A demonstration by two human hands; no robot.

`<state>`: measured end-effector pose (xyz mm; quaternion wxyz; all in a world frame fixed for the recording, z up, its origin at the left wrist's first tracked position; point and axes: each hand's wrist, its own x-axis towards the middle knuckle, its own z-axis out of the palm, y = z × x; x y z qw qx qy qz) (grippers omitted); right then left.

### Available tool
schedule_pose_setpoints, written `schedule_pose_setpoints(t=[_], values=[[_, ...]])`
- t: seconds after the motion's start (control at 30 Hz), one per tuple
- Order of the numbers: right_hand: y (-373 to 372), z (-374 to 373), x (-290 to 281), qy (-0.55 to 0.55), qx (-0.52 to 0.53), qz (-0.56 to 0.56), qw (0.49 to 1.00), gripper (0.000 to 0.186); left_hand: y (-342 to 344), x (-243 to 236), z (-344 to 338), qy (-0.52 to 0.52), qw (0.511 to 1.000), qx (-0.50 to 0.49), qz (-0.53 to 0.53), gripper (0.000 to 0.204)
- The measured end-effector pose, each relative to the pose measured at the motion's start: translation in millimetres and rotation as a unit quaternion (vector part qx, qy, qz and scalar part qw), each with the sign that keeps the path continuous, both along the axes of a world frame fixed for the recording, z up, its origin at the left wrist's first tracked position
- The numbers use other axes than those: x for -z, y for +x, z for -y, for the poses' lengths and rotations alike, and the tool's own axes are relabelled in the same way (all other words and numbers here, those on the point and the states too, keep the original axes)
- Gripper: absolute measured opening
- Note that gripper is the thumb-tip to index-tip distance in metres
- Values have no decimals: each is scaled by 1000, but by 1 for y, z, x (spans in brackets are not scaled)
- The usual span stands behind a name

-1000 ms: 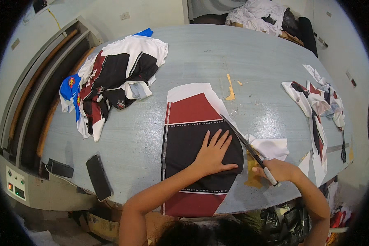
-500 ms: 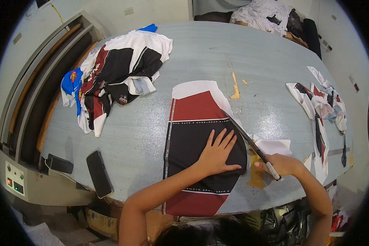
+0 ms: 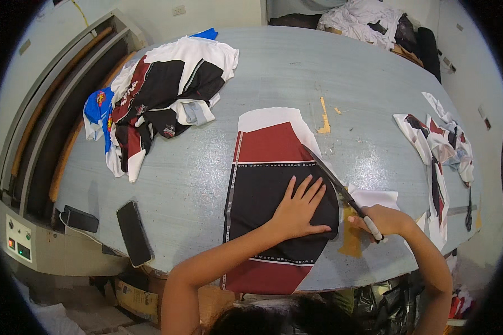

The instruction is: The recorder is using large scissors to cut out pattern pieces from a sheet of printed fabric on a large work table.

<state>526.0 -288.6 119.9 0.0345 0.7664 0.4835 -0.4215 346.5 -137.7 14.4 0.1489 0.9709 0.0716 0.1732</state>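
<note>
A printed fabric panel [image 3: 257, 192], dark red and black with white borders, lies flat on the table in front of me. My left hand [image 3: 300, 211] rests on its black part with fingers spread, pressing it down. My right hand [image 3: 381, 219] grips a pair of scissors [image 3: 341, 188] by white-wrapped handles. The long dark blades lie along the panel's right edge, their tips at the red section beside the white margin. A white fabric offcut [image 3: 374, 197] lies just beyond the scissors.
A heap of printed fabric pieces [image 3: 162, 84] lies at the far left, beside a roller machine [image 3: 67, 111]. A phone [image 3: 133, 233] and a black box [image 3: 79, 218] sit near left. Fabric scraps [image 3: 436, 151] lie at the right. White cloth [image 3: 363, 22] is piled beyond the table [image 3: 274, 61].
The whole view has shifted very slightly. My left hand stays on the panel, and the scissors remain at the same edge with almost no visible movement.
</note>
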Motion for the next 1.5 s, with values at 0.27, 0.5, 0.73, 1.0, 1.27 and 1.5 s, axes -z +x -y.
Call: schedule_pose_setpoints(t=[0.27, 0.5, 0.73, 1.0, 1.27, 1.5], values=[[-9, -20, 8, 23, 4, 34, 999, 60, -1, 0, 0, 0, 1000, -3, 3, 95], [-14, -15, 15, 112, -20, 25, 993, 58, -2, -2, -2, 10, 1000, -5, 6, 93], [-9, -17, 21, 104, 8, 5, 995, 60, 2, -17, -55, -12, 997, -70, 33, 80], [-25, -41, 2, -12, 75, -19, 997, 66, -5, 2, -84, -12, 991, -122, -56, 108], [-18, -40, 7, 10, 25, 20, 999, 74, -4, 8, -81, 6, 991, -131, -21, 108], [-23, -53, 13, 25, 16, 13, 999, 75, -5, 3, -75, 6, 989, -146, -26, 105]])
